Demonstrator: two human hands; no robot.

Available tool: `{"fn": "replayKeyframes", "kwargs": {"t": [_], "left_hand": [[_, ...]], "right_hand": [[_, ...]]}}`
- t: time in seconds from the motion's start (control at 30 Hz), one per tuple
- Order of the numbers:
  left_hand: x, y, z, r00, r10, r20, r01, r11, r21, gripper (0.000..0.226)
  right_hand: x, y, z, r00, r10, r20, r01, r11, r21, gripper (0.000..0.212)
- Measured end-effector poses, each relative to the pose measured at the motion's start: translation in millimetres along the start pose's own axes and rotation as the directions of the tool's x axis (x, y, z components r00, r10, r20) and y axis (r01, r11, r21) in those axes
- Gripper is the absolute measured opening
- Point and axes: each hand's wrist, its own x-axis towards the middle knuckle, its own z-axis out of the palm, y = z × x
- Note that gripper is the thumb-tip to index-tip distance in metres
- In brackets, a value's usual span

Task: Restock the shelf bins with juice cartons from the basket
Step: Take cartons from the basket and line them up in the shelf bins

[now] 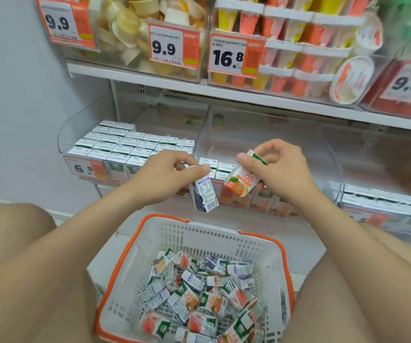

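My left hand (167, 174) grips a dark blueberry juice carton (204, 194) by its top, label side toward me, hanging above the basket. My right hand (277, 164) holds an orange juice carton (243, 183) tilted on its side. Both hands hover in front of the clear shelf bins. The left bin (83, 134) is packed with upright cartons in rows. The middle bin (261, 134) holds a few cartons at its front left. Below, a white basket with an orange rim (125, 263) contains several mixed juice cartons (199, 293) in a loose pile.
A price tag reading 6.5 (85, 168) hangs on the left bin. The upper shelf (199, 87) carries bins of jelly cups and snacks with price tags. A third bin (385, 201) with cartons sits at the right. My knees flank the basket.
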Motion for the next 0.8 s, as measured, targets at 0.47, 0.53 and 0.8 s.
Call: {"fn": "replayKeyframes", "kwargs": {"t": [0.47, 0.53, 0.8], "left_hand": [[23.9, 16.0, 42.2, 0.961, 0.004, -0.277, -0.008, 1.000, -0.013, 0.031], [28.0, 16.8, 45.0, 0.965, 0.017, -0.262, -0.030, 0.999, -0.044, 0.030], [33.3, 31.7, 51.5, 0.993, 0.114, -0.012, -0.111, 0.934, -0.339, 0.037]], "right_hand": [[74.5, 46.3, 1.4, 0.917, -0.063, 0.393, 0.266, 0.833, -0.485, 0.026], [76.2, 45.5, 1.3, 0.889, 0.009, 0.458, 0.235, 0.849, -0.473, 0.026], [41.3, 4.5, -28.4, 0.874, -0.183, 0.450, 0.176, 0.983, 0.057, 0.034]]}}
